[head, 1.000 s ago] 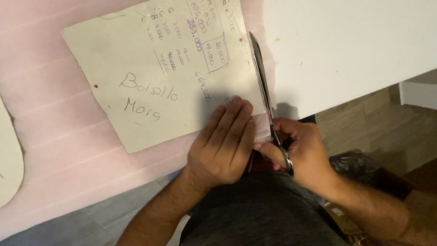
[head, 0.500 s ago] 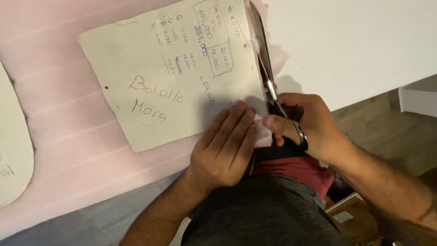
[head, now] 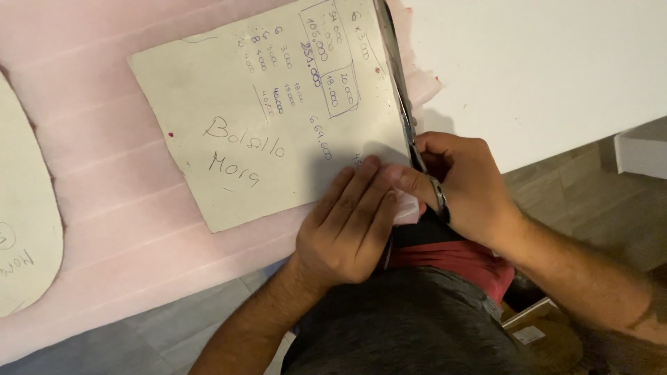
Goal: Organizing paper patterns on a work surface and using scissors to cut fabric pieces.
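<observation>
Since a second ago the scissors [head: 399, 90] have travelled further along the right edge of the card pattern [head: 271, 111], and both hands now sit higher against the table edge, with a strip of red garment showing below them that was hidden before. That cream card pattern, hand-marked in pen, lies flat on a sheet of pale pink foam [head: 104, 208] spread over the white table [head: 542, 62]; the foam runs off the left and top of the view, and a ragged pink fringe of it sticks out just beyond the blades. The left hand [head: 347, 229] presses flat, fingers together and stretched, on the card's lower right corner, touching both card and foam. The right hand [head: 465, 187] is closed around the scissor handles, thumb and fingers through or over the loops; whether the blades are parted or shut cannot be told, as they appear as one dark line lying along the card's edge. A second cream pattern piece [head: 24, 229] with a curved outline lies at the far left on the foam, well apart from the hands. Below the table edge is a grey tiled floor [head: 590, 201], and a brown cardboard box [head: 545, 337] sits by the person's right arm; what it contains cannot be made out.
</observation>
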